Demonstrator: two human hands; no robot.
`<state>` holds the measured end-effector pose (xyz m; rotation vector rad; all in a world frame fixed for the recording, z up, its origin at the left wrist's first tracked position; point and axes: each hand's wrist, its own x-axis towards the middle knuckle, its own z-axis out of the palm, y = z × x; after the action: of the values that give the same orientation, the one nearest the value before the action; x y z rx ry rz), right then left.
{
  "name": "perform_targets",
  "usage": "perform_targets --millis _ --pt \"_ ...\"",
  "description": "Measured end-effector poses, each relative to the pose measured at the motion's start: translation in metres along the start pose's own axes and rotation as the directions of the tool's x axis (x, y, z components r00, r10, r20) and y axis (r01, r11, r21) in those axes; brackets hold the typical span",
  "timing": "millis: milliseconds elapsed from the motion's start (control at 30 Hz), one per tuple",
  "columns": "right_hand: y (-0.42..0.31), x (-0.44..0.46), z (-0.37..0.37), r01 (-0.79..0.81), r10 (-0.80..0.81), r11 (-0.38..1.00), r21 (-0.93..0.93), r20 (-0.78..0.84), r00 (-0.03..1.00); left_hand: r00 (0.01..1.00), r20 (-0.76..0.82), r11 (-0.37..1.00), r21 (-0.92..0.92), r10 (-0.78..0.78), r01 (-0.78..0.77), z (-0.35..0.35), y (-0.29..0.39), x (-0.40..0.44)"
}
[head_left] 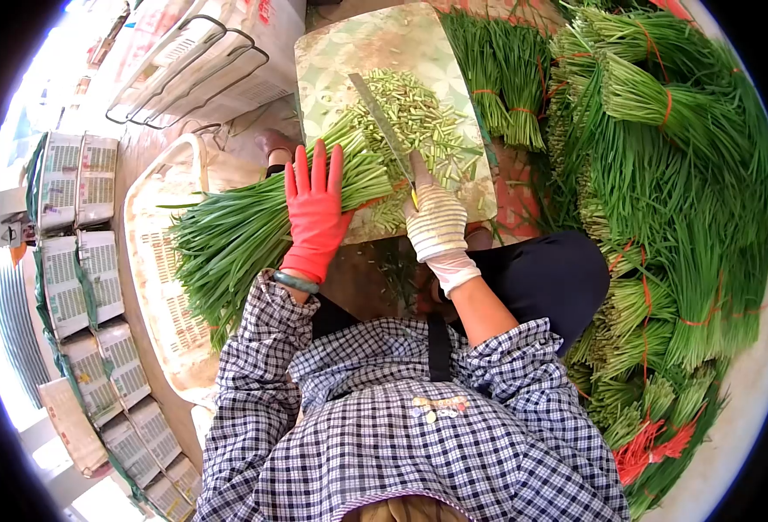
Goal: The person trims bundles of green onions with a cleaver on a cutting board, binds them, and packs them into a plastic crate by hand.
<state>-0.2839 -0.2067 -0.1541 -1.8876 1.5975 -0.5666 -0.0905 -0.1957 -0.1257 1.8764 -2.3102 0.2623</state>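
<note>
My left hand (314, 209), in a red rubber glove, lies flat with fingers stretched out on a loose bunch of garlic chives (236, 226). The pale stem ends of the bunch rest on a board (332, 56), and the green leaves hang off to the left. In a striped whitish work glove, my right hand (436, 217) is wrapped around the handle of a long knife (379, 122). Its blade points up and left across the board, just right of the stem ends. Chopped stem pieces (414, 104) are scattered under and around the blade.
Bundles of chives tied with red bands (662, 96) are piled along the right side. Red ties (649, 448) lie at the lower right. A pale plastic basket (162, 261) stands at the left, near stacked crates (97, 278). A white container with wire handles (253, 87) is behind it.
</note>
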Motion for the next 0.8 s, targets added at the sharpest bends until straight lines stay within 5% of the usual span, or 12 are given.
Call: perform_targets --millis 133,233,400,500,733,800 --pt "0.006 -0.008 0.004 0.040 -0.037 0.999 0.030 -0.105 0.994 0.996 0.084 0.994 0.108 0.001 -0.010 -0.012 -0.013 -0.008" --pt "-0.004 -0.014 -0.002 0.195 -0.080 0.953 0.231 -0.428 0.900 0.995 0.103 0.978 0.207 0.006 -0.027 -0.008 -0.033 -0.021" --pt "-0.023 -0.031 -0.018 0.293 -0.144 0.879 0.376 -0.376 0.915 0.995 0.088 0.958 0.276 0.055 -0.077 0.003 -0.046 -0.033" --pt "-0.023 -0.050 -0.016 0.307 -0.235 0.929 0.205 -0.313 0.920 0.994 0.093 0.969 0.236 0.058 -0.079 0.004 -0.048 -0.030" --pt "-0.021 -0.050 -0.004 0.136 -0.137 0.988 0.077 0.008 0.990 0.961 0.277 1.000 -0.030 0.013 -0.005 -0.036 -0.012 0.013" --pt "-0.020 -0.049 -0.001 0.154 -0.152 0.986 0.066 -0.020 0.988 0.955 0.296 0.999 -0.003 0.033 -0.034 -0.031 -0.005 0.039"
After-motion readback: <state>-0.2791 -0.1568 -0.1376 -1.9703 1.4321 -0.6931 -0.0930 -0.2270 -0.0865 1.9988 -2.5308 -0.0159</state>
